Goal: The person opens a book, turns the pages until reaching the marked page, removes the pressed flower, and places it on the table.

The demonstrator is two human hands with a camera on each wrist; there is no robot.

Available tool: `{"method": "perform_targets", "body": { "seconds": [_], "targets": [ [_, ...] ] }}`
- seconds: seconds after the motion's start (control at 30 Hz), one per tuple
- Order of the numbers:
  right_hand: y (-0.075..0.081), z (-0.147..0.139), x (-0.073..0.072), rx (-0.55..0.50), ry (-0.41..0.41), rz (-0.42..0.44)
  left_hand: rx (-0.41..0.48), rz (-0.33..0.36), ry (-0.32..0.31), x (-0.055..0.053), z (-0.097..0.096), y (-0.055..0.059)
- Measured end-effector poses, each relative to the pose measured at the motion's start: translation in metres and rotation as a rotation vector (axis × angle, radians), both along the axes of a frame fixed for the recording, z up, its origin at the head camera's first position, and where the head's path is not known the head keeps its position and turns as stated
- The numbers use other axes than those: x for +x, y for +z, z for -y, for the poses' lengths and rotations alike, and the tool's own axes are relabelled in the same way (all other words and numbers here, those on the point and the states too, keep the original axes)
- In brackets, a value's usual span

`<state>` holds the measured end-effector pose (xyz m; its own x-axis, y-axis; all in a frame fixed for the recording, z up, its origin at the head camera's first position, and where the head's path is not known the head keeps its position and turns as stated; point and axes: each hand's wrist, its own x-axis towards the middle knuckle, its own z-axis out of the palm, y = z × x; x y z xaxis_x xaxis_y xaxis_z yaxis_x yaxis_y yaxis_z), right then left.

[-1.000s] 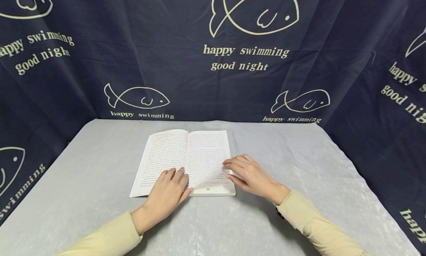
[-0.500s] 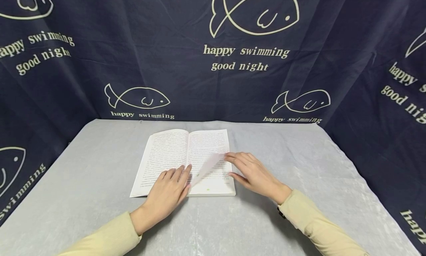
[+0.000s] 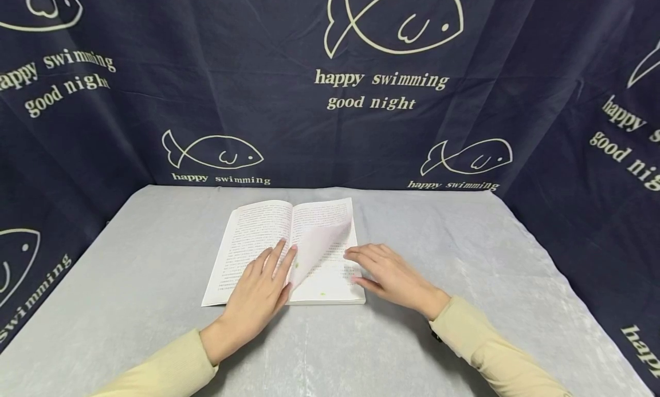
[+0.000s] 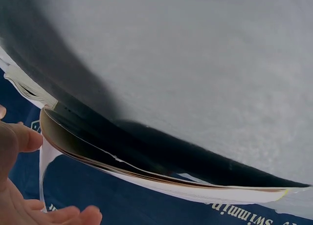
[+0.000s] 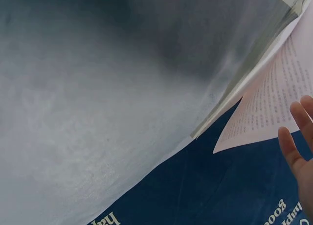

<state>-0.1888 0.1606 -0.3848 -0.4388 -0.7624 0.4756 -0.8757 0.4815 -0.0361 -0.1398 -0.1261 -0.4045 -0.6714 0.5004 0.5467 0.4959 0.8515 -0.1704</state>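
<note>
An open book [image 3: 258, 228] with printed pages lies on the table. One right-hand page [image 3: 317, 243] curls up, its lower corner folded over toward the spine, baring part of the page beneath. My left hand [image 3: 258, 294] lies across the lower left page with fingers extended, the index fingertip by the curled page close to the spine. Beside the book's right edge is my right hand [image 3: 394, 275], its fingers slightly bent, thumb apart from them and nothing pinched between. The right wrist view shows the raised page [image 5: 266, 105] standing off the book, near the right fingers [image 5: 289, 149].
A pale grey cloth [image 3: 428, 225] covers the table. Dark blue curtains [image 3: 309, 150] with fish drawings and lettering stand behind and on both sides. In the left wrist view, the book's near edge [image 4: 161, 183] is slightly raised off the cloth.
The page's lower corner has risen and swung left, away from my right fingers, toward my left hand. My left fingers have moved up and spread along the spine. The right hand has lowered slightly.
</note>
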Motion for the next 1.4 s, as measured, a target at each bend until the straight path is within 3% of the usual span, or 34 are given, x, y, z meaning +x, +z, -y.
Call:
{"method": "perform_targets", "body": {
  "seconds": [0.33, 0.53, 0.83, 1.07, 1.4],
  "targets": [
    [-0.0038, 0.0016, 0.0028, 0.079, -0.009, 0.032, 0.026, -0.028, -0.007, -0.001, 0.002, 0.0004],
    [-0.0056, 0.0017, 0.0052, 0.128, -0.027, 0.059, -0.012, -0.031, 0.003, 0.0009, 0.0025, 0.0011],
    [-0.0079, 0.0028, 0.0059, 0.152, -0.006, 0.064, -0.055, 0.013, 0.006, 0.0043, 0.003, 0.0006],
    [-0.0083, 0.0028, 0.0077, 0.205, -0.037, 0.102, -0.104, 0.044, 0.018, 0.0072, 0.0037, -0.0009],
    [-0.0084, 0.0015, 0.0085, 0.217, -0.04, 0.13, -0.084, 0.025, 0.022, 0.0058, 0.0051, -0.0044]
  ]
}}
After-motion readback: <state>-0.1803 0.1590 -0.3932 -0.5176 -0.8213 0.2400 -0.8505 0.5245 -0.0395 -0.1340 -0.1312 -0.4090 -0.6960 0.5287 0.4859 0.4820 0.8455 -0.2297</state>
